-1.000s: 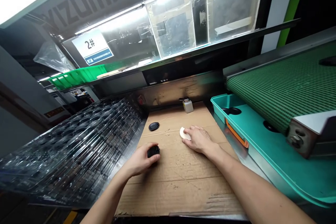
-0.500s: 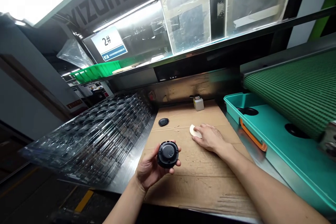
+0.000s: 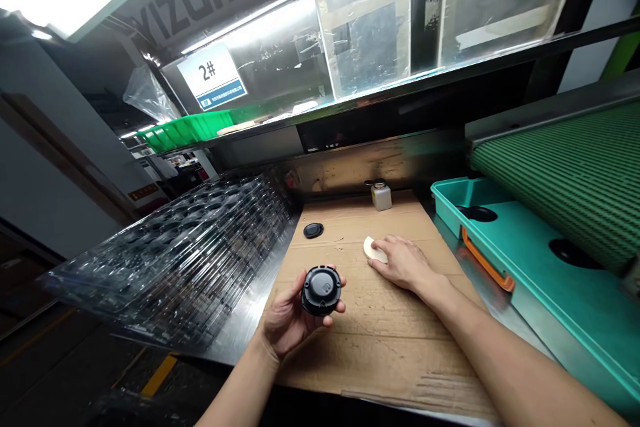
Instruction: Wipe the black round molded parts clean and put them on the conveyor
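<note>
The **left hand** (image 3: 287, 322) was cupped, fingers and thumb curled narrowly around the rim of a **black round plastic part** (image 3: 321, 290), holding it just above a **cardboard sheet** (image 3: 360, 353). The part had a domed top with a small raised mark at its centre. The **right hand** (image 3: 404, 264) lay palm down on the cardboard, fingers fairly flat, its fingertips touching a **white pad** (image 3: 373, 249); whether it gripped the pad, I could not tell. Farther on lay a **small black disc** (image 3: 313, 230) and a **plastic bottle** (image 3: 381, 198). **Clear plastic trays** (image 3: 170, 253) were stacked to the left, and a **teal tray** (image 3: 525, 267) sat to the right beneath a **green conveyor belt** (image 3: 560, 180).
</note>
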`<act>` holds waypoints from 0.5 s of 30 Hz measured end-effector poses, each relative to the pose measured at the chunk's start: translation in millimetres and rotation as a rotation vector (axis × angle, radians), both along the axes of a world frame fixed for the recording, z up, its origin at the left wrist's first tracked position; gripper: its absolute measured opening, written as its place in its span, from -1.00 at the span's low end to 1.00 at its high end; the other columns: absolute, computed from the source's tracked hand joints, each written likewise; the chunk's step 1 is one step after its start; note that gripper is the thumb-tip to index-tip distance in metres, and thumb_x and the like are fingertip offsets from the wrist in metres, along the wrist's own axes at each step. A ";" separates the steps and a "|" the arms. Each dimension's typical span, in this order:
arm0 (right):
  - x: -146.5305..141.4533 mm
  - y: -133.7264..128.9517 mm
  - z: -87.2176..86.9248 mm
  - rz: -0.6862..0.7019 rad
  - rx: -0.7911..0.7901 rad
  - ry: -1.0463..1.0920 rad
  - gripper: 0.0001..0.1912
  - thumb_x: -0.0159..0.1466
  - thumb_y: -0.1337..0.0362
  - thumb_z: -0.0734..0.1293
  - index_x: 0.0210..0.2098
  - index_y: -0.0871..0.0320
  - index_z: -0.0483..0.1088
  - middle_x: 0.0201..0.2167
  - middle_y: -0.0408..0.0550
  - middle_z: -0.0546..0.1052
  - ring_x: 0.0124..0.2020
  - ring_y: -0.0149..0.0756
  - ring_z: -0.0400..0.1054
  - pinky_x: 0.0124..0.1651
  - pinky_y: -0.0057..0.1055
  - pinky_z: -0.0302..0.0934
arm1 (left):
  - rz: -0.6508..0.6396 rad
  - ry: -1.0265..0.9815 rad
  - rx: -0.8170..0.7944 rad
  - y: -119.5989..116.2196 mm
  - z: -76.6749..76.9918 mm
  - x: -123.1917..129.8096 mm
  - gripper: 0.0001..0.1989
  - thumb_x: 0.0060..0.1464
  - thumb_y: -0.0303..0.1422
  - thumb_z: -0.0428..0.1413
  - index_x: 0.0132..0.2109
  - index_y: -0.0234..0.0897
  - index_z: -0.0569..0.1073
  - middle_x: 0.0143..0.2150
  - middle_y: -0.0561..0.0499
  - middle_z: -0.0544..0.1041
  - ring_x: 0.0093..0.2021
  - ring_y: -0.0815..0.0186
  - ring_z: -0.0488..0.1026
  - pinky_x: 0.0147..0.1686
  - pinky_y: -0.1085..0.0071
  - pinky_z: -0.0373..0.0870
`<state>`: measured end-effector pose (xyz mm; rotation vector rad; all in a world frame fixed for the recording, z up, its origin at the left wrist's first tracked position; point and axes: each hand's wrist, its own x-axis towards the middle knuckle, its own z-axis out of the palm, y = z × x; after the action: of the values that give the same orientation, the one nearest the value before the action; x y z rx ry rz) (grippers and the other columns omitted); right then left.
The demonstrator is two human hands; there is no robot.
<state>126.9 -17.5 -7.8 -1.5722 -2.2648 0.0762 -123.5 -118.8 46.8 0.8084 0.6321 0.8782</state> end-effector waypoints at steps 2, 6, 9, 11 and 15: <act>-0.2 -0.8 2.1 -0.006 -0.018 0.001 -0.60 0.24 -0.05 0.20 -0.07 0.02 0.40 -0.20 -0.01 0.46 -0.13 -0.13 0.29 -0.13 -0.30 0.06 | 0.063 0.212 0.110 5.1 5.7 -8.0 -0.52 0.19 -0.12 -0.03 0.18 -0.25 0.31 0.14 -0.25 0.38 -0.10 0.11 0.48 -0.27 0.33 0.43; -0.9 -2.8 8.0 -0.006 -0.043 0.013 -0.59 0.23 -0.03 0.22 -0.06 0.04 0.40 -0.16 0.01 0.45 -0.08 -0.14 0.28 -0.04 -0.30 0.07 | 0.185 1.007 0.502 25.7 8.1 -34.7 -0.51 -0.07 -0.22 0.25 0.05 -0.19 0.45 0.02 -0.15 0.47 0.00 0.04 0.40 0.03 0.13 0.29; -1.6 -2.3 10.0 -0.007 -0.038 0.028 -0.60 0.22 -0.03 0.23 -0.06 0.04 0.40 -0.17 0.01 0.46 -0.08 -0.14 0.28 -0.02 -0.29 0.08 | 0.127 1.388 0.755 39.7 0.1 -51.6 -0.60 -0.09 -0.22 0.23 -0.04 -0.12 0.52 0.00 -0.09 0.48 0.07 0.00 0.34 0.17 0.09 0.12; -1.8 -1.5 10.1 -0.011 -0.021 0.040 -0.60 0.21 -0.03 0.23 -0.08 0.05 0.41 -0.18 0.02 0.46 -0.10 -0.15 0.28 -0.02 -0.27 0.10 | 0.042 1.484 0.803 44.0 -4.3 -58.8 -0.59 -0.03 -0.19 0.18 0.01 -0.08 0.49 0.04 -0.07 0.46 0.10 0.02 0.33 0.19 0.10 0.11; -1.8 -1.2 11.2 -0.012 0.016 0.062 -0.58 0.19 -0.02 0.23 -0.08 0.09 0.40 -0.18 0.05 0.47 -0.11 -0.12 0.30 -0.04 -0.22 0.14 | -0.035 1.662 0.781 54.9 0.4 -57.6 -0.34 -0.07 -0.07 0.18 0.20 -0.06 0.32 0.26 -0.09 0.26 0.21 -0.03 0.22 0.20 0.09 0.10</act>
<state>125.1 -18.6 3.3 -1.5540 -2.2035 0.1016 -181.1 -63.9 47.2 2.2715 1.7184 0.1873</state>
